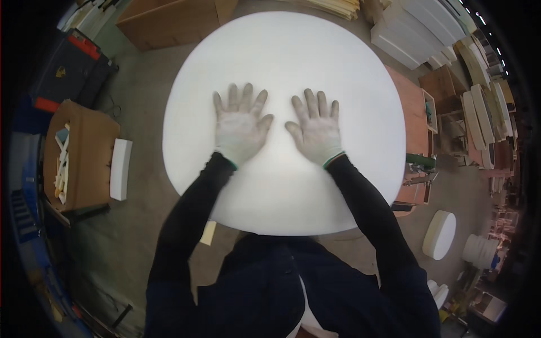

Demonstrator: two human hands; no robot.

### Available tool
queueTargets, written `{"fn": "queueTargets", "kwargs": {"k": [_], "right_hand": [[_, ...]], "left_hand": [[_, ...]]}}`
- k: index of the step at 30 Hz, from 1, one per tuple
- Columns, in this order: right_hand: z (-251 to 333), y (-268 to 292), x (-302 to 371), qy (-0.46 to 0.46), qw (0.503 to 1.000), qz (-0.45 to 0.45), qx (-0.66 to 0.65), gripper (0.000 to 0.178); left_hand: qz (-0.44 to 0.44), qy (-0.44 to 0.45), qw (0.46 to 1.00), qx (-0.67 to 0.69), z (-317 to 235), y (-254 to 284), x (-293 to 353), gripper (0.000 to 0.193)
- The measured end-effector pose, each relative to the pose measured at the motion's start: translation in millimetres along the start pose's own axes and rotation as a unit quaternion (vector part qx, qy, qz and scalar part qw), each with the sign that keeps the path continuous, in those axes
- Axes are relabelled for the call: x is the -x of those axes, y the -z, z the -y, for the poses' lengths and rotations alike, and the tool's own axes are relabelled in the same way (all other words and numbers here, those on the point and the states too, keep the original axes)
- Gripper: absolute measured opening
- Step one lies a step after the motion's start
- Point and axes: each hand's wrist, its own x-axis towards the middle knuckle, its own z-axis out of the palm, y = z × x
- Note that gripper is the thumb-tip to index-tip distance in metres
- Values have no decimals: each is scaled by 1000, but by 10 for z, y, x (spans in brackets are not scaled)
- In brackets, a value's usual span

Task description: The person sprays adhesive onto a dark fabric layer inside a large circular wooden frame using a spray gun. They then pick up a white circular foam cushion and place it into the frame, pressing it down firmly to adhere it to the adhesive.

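A large round white slab (282, 50) with a smooth surface fills the middle of the head view, its near edge close to my body. Both my hands wear thin whitish gloves with grey fingertips and green-edged cuffs. My left hand (241, 127) lies palm down on the left half of the slab, fingers spread. To its right, my right hand (318, 127) rests palm down in the same way, with a gap between the two thumbs. Neither hand holds anything. What the slab stands on is mostly hidden beneath it.
A cardboard box (93, 152) of scraps stands at left, a white block (120, 169) beside it. Behind is a large brown box (169, 22). A reddish-brown workbench (403, 96) adjoins the slab at right. White slabs (417, 28) are stacked far right; a white disc (439, 235) stands near right.
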Motion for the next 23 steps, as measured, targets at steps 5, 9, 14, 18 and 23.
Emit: {"fn": "queueTargets", "kwargs": {"k": [5, 9, 14, 18, 23], "right_hand": [[-511, 263, -58, 99, 969, 95, -207, 59], [-875, 1292, 632, -89, 986, -134, -45, 61], [-1787, 265, 1438, -115, 981, 123, 96, 55], [-2454, 527, 1462, -339, 820, -134, -441, 52], [-2756, -421, 1858, -506, 452, -20, -734, 62]], "left_hand": [[172, -23, 977, 126, 454, 18, 18, 56], [-40, 124, 991, -25, 882, 834, 741, 57], [191, 268, 944, 33, 848, 266, 1003, 73], [-64, 400, 608, 683, 2087, 84, 952, 67], [79, 472, 250, 842, 3027, -1602, 663, 79]]}}
